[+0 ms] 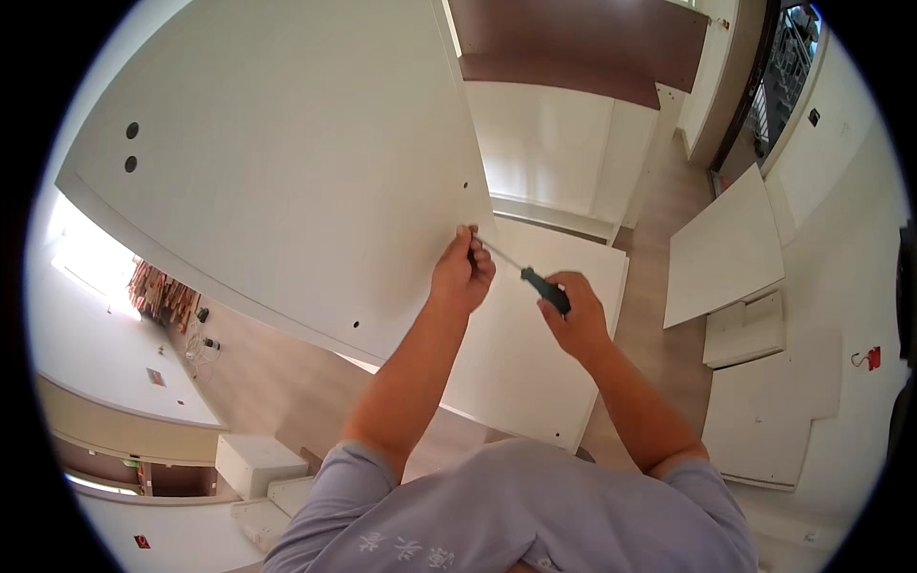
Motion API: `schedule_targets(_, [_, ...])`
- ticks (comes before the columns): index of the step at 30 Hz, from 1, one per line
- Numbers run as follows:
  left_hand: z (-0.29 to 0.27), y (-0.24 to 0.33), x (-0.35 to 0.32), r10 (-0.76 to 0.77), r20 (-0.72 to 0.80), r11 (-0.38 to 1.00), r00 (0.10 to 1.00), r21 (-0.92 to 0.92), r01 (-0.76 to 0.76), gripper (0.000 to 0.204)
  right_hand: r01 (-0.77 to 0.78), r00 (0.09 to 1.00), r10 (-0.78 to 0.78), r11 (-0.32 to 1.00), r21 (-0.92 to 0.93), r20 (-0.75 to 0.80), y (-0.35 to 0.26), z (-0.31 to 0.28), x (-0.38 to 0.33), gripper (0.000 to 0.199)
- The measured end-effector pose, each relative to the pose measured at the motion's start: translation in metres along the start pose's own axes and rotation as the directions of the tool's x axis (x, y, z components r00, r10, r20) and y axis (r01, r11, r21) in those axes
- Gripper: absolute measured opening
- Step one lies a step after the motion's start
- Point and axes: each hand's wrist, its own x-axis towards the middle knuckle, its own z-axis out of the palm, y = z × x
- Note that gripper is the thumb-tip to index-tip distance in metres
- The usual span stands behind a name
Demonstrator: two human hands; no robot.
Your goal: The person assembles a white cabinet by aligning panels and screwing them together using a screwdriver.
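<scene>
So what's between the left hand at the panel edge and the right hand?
In the head view, the screwdriver spans it: the right hand grips its dark handle, and the thin metal shaft runs to the left hand at the big white panel.

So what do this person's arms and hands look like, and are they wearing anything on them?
Both forearms are bare from the elbow down. The left hand and right hand wear no gloves, and no watch or ring shows. Short sleeves of a light grey-lilac T-shirt end near the elbows; the shirt has pale printed markings on its front.
</scene>
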Motion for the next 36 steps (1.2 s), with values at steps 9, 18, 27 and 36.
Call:
schedule_targets(9, [-0.051,-0.018,-0.016,-0.071,-0.056,0.984,0.996,0.161,0.08,0.017,0.01,0.999,-0.008,0.998,-0.069,0.037,-0.011,-0.01,0.073,0.033])
schedule_targets(18, [-0.324,-0.084,-0.16,-0.185,-0.471,0.965,0.863,0.081,0.251,0.016,0.091,0.993,-0.072,0.97,-0.227,0.092,-0.02,-0.026,0.087,0.036])
schedule_targets(27, [-0.424,-0.087,-0.294,0.034,-0.471,0.432,0.881,0.802,0.412,0.034,-0.242,0.96,0.186,0.927,0.287,0.209,-0.012,-0.034,0.118,0.023])
schedule_targets(36, [-0.395,-0.071,-0.274,-0.033,-0.522,0.761,0.852,0.54,0.361,0.04,0.114,0.985,-0.044,0.89,-0.442,0.166,-0.021,-0.026,0.119,0.032])
